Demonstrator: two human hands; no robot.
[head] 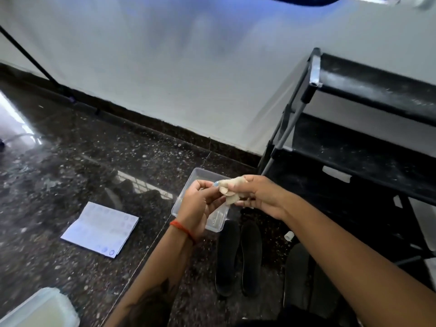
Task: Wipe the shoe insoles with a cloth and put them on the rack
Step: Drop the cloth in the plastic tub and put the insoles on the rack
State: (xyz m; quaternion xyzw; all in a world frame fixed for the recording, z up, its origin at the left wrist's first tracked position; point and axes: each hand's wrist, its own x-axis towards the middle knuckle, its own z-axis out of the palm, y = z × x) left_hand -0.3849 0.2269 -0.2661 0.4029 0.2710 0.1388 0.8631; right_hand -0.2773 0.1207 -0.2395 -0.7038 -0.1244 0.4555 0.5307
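Note:
Both my hands hold a small beige cloth (pixel 230 193) above a clear plastic tray (pixel 198 175) on the floor. My left hand (pixel 200 204) pinches one end of the cloth, and my right hand (pixel 257 194) grips the other end with curled fingers. Two black insoles (pixel 227 258) (pixel 251 256) lie side by side on the floor just below my hands. Two more dark insoles (pixel 296 274) lie to the right, partly hidden by my right forearm. The black shoe rack (pixel 368 88) stands against the wall at the right, its shelves bare.
The floor is dark speckled stone. A white sheet of paper (pixel 100 230) lies on it at the left. A translucent plastic box (pixel 40 310) shows at the bottom left corner. A thin black stand leg (pixel 30 57) leans by the wall at far left.

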